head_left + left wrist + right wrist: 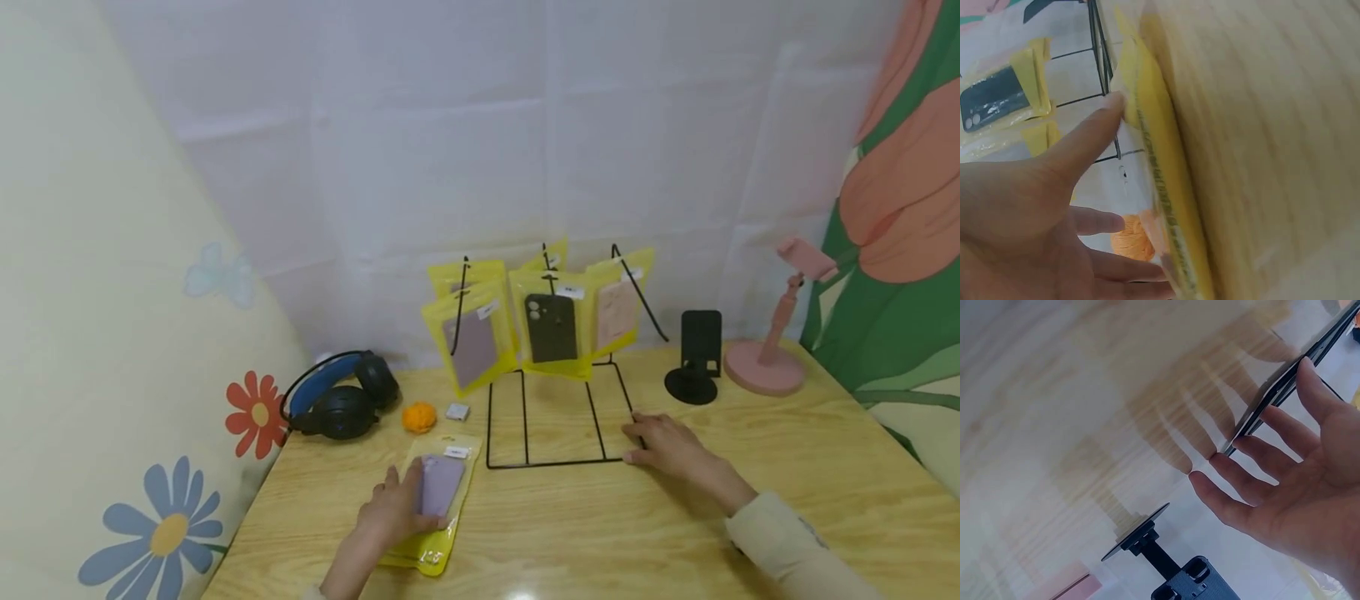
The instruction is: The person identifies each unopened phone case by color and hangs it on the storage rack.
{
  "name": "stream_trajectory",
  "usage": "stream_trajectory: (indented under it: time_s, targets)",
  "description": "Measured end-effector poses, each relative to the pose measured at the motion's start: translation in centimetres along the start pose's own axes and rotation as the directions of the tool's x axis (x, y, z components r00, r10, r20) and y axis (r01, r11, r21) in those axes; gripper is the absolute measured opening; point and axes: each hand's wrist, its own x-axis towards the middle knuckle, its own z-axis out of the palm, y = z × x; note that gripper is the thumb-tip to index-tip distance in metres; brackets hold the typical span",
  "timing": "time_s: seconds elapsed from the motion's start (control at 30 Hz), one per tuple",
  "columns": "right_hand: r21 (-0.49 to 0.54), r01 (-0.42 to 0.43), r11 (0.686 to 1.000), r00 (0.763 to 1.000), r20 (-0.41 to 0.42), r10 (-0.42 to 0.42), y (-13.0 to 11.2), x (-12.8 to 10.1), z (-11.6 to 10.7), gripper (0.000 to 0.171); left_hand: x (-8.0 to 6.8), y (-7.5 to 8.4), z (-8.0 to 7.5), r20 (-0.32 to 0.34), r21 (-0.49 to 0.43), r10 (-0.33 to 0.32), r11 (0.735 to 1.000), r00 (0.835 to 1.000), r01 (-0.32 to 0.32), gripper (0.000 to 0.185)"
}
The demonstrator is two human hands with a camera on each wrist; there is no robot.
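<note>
My left hand (pixel 393 508) lies over a yellow-edged clear pouch (pixel 461 533) with a purple phone case inside, low on the table. In the left wrist view its fingers are spread, and the thumb reaches the face of the pouch (pixel 1169 181). My right hand (pixel 671 450) rests its fingertips at the front right corner of a black wire display rack (pixel 555 463). Loosely spread fingers meet the rack's bar (pixel 1266 397) in the right wrist view. From the rack's hooks hang several pouched phone cases, among them a black one (pixel 553 333), a purple one (pixel 476 346) and a pink one (pixel 617 312).
Black headphones (pixel 345 408) stand at the left, beside an orange yarn-like ball (pixel 419 417) and a small white box (pixel 457 412). Right of the rack are a black phone stand (pixel 693 387) and a pink phone stand (pixel 765 367). A white cloth (pixel 450 183) hangs behind.
</note>
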Motion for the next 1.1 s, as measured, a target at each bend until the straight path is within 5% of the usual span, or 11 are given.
stream_trajectory:
  time_s: [0.13,0.47,0.83,0.97,1.1]
  targets:
    - [0.007,0.006,1.000,1.000,-0.002,-0.006,0.2,-0.1,0.1,0.052,0.1,-0.1,0.1,-0.004,0.020,-0.018,1.000,1.000,0.018,0.098]
    - [0.010,-0.002,1.000,1.000,-0.006,0.003,0.8,0.0,0.4,0.053,0.1,0.5,0.2,-0.132,-0.037,0.056,0.997,0.990,-0.061,0.086]
    - [-0.011,0.011,1.000,1.000,-0.002,-0.011,1.0,0.2,0.3,0.052,0.4,0.2,0.0,-0.157,-0.112,0.075,0.989,0.985,-0.094,0.089]
    - [-0.016,0.023,1.000,1.000,-0.002,-0.023,0.9,0.1,0.3,0.052,0.8,-0.5,-0.1,-0.136,-0.208,0.099,0.970,0.986,-0.126,0.078]
    - [-0.016,0.048,0.999,0.999,-0.019,-0.048,0.6,0.0,0.1,0.051,1.2,-1.1,-1.0,-0.167,-0.354,0.132,0.917,0.977,-0.184,0.052]
